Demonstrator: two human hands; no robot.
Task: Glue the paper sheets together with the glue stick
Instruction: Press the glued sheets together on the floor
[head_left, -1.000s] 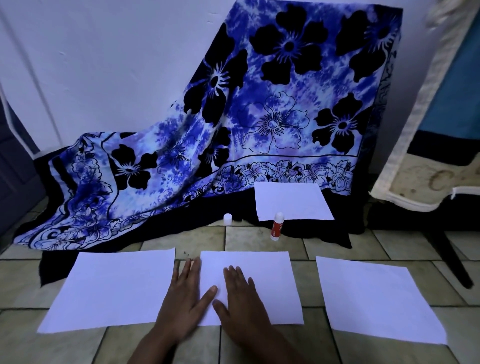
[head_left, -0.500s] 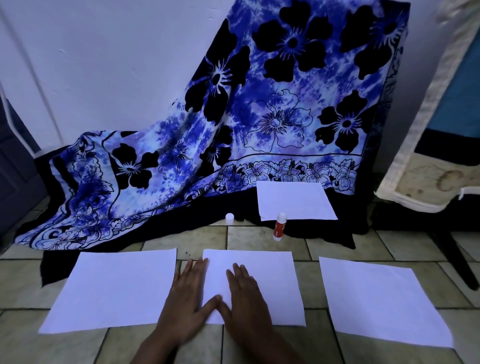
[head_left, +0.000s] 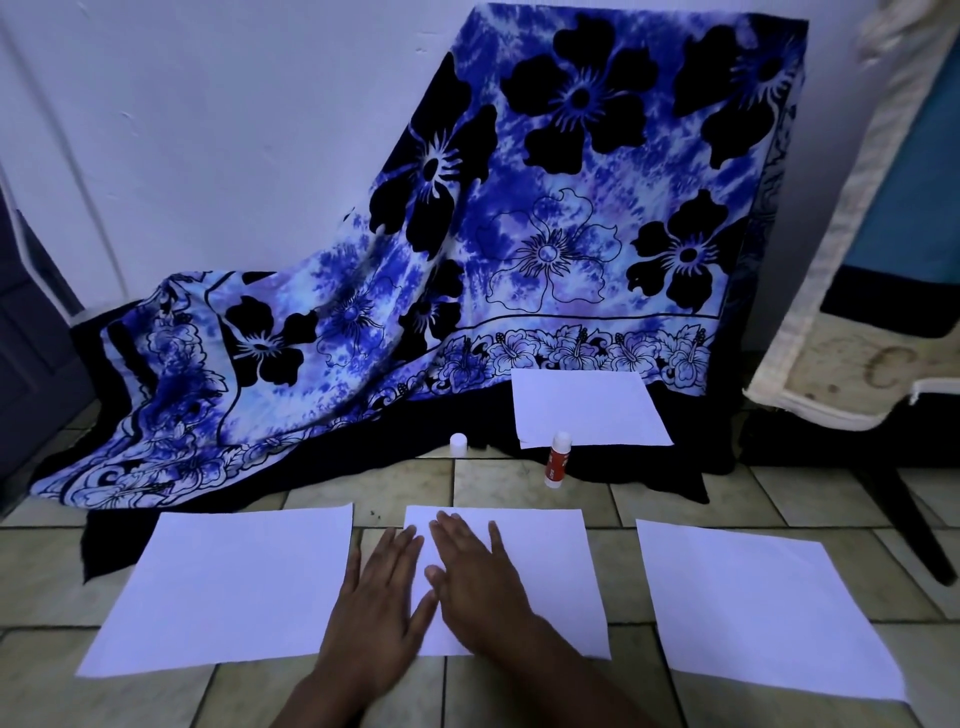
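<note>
Three white paper sheets lie in a row on the tiled floor: a left sheet (head_left: 223, 587), a middle sheet (head_left: 545, 566) and a right sheet (head_left: 763, 608). My left hand (head_left: 379, 608) rests flat on the middle sheet's left edge, fingers apart. Beside it my right hand (head_left: 478, 577) presses flat on the same sheet. A fourth sheet (head_left: 587, 408) lies farther back on the cloth. The uncapped red-and-white glue stick (head_left: 557, 460) stands just in front of that sheet, and its white cap (head_left: 458, 443) sits to the left.
A blue floral cloth (head_left: 519, 234) drapes from the wall down to the floor behind the sheets. A worn padded object (head_left: 857, 312) leans at the right, with a dark leg (head_left: 904, 514) reaching to the floor. A dark door edge (head_left: 26, 322) is at the left.
Both hands have slid forward over the middle sheet, the right hand farther up toward its top edge. The sheets and glue stick stay in place.
</note>
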